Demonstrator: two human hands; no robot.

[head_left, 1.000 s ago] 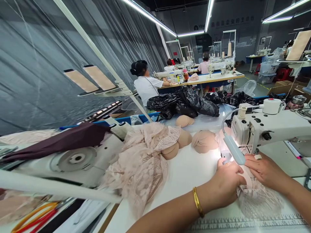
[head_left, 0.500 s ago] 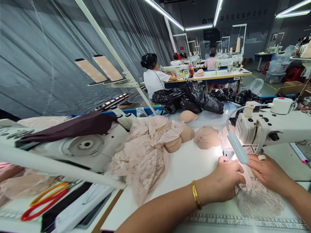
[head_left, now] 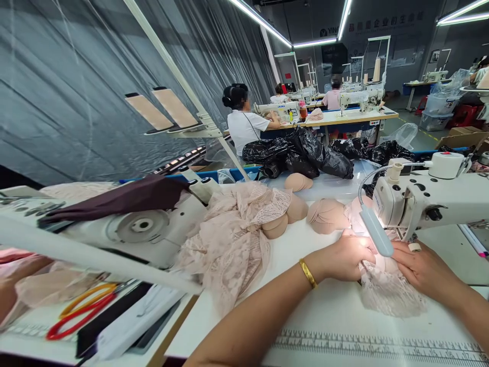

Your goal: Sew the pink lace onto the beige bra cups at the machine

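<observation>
Lace [head_left: 391,294] between both hands' fingers: judged light, soft, snag-prone; best held flat by edges. Left hand [head_left: 344,259] curled, grip hidden; right hand [head_left: 427,269] fingers extended.

Lace piece [head_left: 391,291] — partly hidden, sewing machine [head_left: 458,199] cut off right; ruler [head_left: 374,345] likewise

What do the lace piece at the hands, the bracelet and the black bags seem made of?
Lace piece: thin textile, matte, with sheer openwork; fibre can't be told. Bracelet: probably metal, golden and polished, judging by its shine. Black bags: likely plastic film, glossy, with crinkled highlights.
</observation>
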